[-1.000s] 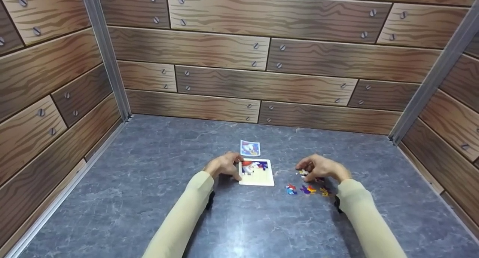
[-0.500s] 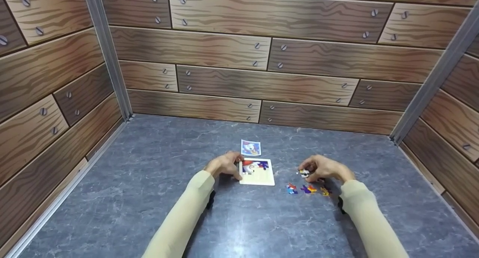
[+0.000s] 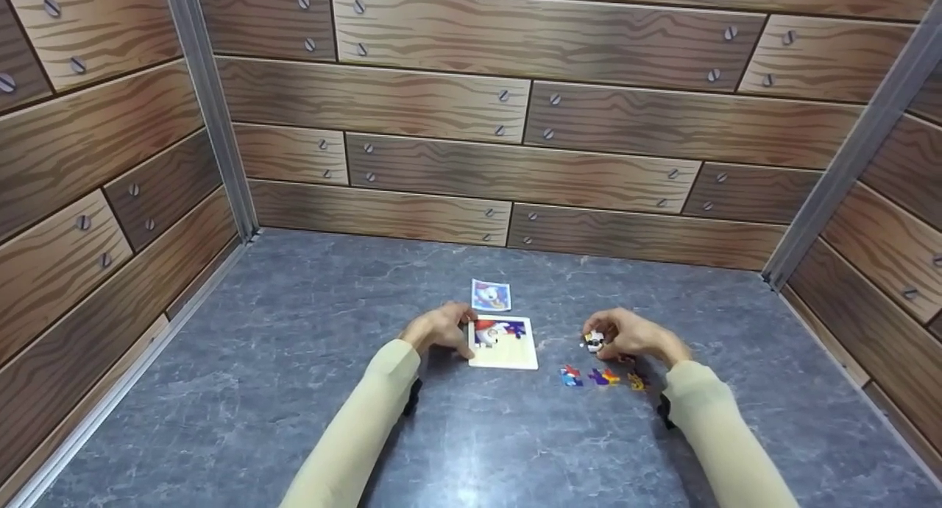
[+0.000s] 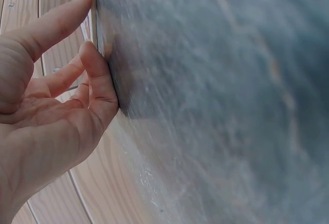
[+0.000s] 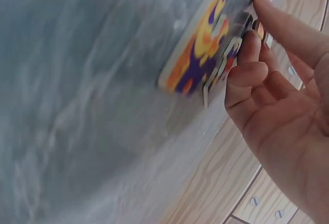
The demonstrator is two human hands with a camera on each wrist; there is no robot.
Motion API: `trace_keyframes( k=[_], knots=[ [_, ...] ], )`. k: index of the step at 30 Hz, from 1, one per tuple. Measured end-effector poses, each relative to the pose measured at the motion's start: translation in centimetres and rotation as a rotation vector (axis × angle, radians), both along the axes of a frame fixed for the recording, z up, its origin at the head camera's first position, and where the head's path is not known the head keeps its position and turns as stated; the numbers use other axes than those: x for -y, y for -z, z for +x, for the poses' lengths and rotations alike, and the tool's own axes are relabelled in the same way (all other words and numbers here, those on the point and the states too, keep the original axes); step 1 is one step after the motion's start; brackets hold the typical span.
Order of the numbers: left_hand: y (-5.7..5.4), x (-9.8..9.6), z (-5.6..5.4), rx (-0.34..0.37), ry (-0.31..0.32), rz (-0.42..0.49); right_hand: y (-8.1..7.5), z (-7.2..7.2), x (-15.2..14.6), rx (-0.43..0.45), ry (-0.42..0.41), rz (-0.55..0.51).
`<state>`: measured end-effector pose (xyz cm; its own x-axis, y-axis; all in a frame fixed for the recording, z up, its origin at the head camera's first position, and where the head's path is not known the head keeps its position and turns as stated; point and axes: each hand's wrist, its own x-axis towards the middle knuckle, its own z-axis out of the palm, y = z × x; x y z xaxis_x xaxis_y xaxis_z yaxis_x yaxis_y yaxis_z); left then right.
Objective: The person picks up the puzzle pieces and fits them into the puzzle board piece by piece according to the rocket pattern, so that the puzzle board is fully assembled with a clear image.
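A square puzzle board [image 3: 508, 357] with a pale frame lies flat, part-filled with red, white and purple pieces along its upper side. My left hand [image 3: 444, 326] holds the board's left edge, finger near the upper corner and thumb lower down. In the left wrist view, thumb and finger of that left hand [image 4: 61, 88] meet the board's thin edge [image 4: 94, 13]. To the right, my right hand [image 3: 634, 333] pinches a white, black and yellow puzzle piece [image 3: 595, 341] close to the table. In the right wrist view, the fingers mostly hide that piece.
Loose puzzle pieces lie below my right hand: a blue-red one [image 3: 571, 376], a purple-orange one [image 3: 604, 377] and a yellow one [image 3: 637, 381]. A small picture card [image 3: 491, 295] lies behind the board. Wood-patterned walls [image 3: 427, 217] enclose the grey table [image 3: 294, 331].
The puzzle piece in my right hand has turned and shows more clearly between the fingertips. That hand shifted slightly right, then back. My left hand stays on the board's edge.
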<state>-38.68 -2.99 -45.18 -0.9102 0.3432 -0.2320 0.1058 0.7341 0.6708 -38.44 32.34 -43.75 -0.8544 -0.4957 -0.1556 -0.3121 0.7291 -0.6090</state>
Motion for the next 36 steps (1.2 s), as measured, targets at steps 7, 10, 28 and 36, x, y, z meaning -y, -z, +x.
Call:
trace_keyframes(
  k=[7,10,28,36],
  knots=[
    [0.0,-0.1,0.1,-0.011,0.007,-0.007,0.4,-0.1,0.9,-0.021,0.093,-0.059],
    [0.2,-0.2,0.1,0.000,0.005,-0.002,0.6,-0.2,1.3,-0.013,0.126,-0.074],
    [0.0,-0.1,0.1,-0.005,-0.002,0.016,0.8,-0.5,4.1,0.026,0.132,-0.130],
    [0.0,0.0,0.0,0.011,-0.004,0.010,0.5,-0.6,5.1,0.082,0.138,-0.145]
  ],
)
